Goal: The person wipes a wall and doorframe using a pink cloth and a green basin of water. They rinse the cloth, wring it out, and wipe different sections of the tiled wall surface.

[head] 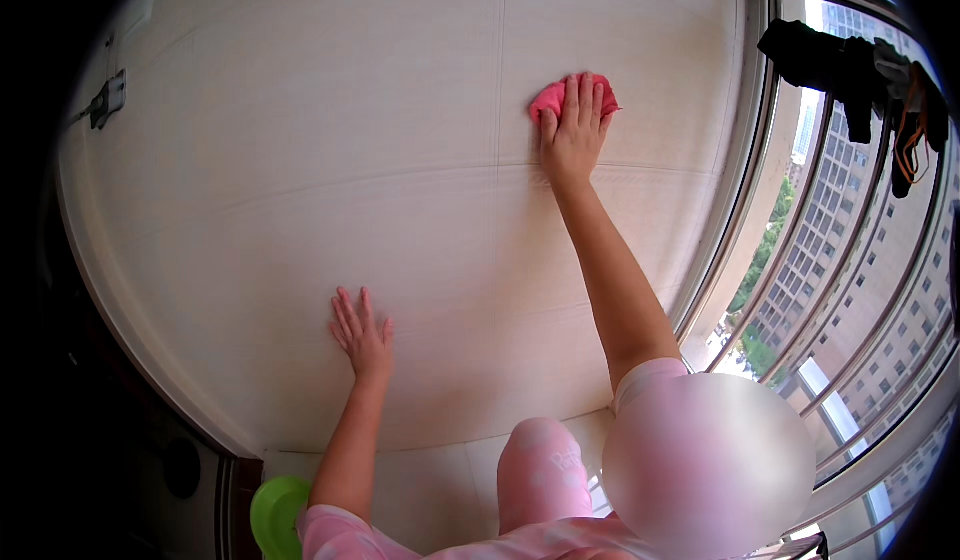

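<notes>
A tiled wall (420,230) with pale, glossy tiles fills the middle of the head view. My right hand (574,136) presses a folded pink cloth (551,99) flat against the upper right part of this wall, its fingers stretched over the cloth. Lower down and to the left, my left hand (362,339) rests on the tiles with its fingers apart and nothing in it. The underside of the cloth is hidden against the wall.
A barred window (765,147) runs along the right side, with dark clothing (810,57) hanging there. At the upper left a plug sits in a wall socket (116,93). A green plastic basin (277,515) stands at the lower left, by the pale floor (427,485).
</notes>
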Action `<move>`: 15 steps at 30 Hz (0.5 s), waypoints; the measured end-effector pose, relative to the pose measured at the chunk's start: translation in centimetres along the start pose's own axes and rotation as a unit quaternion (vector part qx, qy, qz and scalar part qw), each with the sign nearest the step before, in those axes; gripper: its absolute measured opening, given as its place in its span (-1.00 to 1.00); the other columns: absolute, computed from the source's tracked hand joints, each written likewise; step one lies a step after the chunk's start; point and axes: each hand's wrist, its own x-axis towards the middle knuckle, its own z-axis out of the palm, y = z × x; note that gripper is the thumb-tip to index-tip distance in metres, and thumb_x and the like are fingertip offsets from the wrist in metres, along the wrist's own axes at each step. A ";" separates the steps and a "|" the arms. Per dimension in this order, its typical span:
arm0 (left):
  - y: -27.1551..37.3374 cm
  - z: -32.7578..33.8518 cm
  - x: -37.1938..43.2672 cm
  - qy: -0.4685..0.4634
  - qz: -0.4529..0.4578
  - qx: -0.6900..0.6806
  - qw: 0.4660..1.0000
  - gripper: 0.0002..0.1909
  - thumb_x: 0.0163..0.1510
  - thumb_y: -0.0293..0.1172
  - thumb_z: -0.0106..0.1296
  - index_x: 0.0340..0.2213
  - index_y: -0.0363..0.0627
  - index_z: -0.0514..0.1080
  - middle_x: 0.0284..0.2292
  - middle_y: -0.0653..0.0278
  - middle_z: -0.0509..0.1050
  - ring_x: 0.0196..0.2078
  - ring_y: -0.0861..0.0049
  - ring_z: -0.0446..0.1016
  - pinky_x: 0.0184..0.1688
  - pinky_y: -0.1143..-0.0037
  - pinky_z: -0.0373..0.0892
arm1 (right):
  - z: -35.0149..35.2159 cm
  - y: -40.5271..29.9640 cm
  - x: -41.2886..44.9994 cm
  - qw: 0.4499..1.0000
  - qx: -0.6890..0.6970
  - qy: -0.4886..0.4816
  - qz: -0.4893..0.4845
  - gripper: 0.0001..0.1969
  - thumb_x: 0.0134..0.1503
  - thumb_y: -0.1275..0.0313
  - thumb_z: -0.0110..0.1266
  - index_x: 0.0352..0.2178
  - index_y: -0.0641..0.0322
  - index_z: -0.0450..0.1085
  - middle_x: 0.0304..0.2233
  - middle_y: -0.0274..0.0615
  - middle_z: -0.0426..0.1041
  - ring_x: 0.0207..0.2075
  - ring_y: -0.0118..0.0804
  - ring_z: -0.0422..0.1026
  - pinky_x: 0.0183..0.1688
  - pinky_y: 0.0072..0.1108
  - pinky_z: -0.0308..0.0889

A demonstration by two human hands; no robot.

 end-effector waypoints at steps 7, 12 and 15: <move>-1.9 -2.9 -0.1 -0.068 0.057 -0.013 0.996 -0.28 0.07 -0.21 -0.01 0.21 0.06 -0.02 0.28 0.21 -0.19 0.33 0.22 -0.25 0.24 0.02 -0.30 | 0.1 -15.2 -5.4 0.972 0.126 -0.142 -0.142 -0.35 0.03 0.16 0.05 0.13 0.18 0.12 0.22 -0.06 0.03 0.24 0.01 0.00 0.18 -0.11 -0.03; -5.0 -5.4 -0.4 -0.078 0.055 -0.006 0.995 -0.28 0.06 -0.24 -0.01 0.21 0.06 -0.02 0.28 0.23 -0.15 0.33 0.24 -0.25 0.25 0.04 -0.30 | -0.1 -19.3 -8.9 0.930 0.209 -0.195 -0.231 -0.55 0.07 0.49 -0.18 0.05 0.21 0.21 0.16 -0.11 0.14 0.20 -0.09 0.12 0.21 -0.28 0.02; -9.5 -8.4 -0.5 -0.083 0.019 0.031 0.996 -0.28 0.07 -0.19 0.00 0.21 0.05 -0.02 0.27 0.19 -0.17 0.33 0.21 -0.26 0.24 0.02 -0.29 | -0.7 -20.0 -8.0 0.923 0.256 -0.215 -0.189 -0.53 0.03 0.55 -0.11 0.04 0.22 0.22 0.14 -0.11 0.19 0.17 -0.05 0.15 0.15 -0.30 0.08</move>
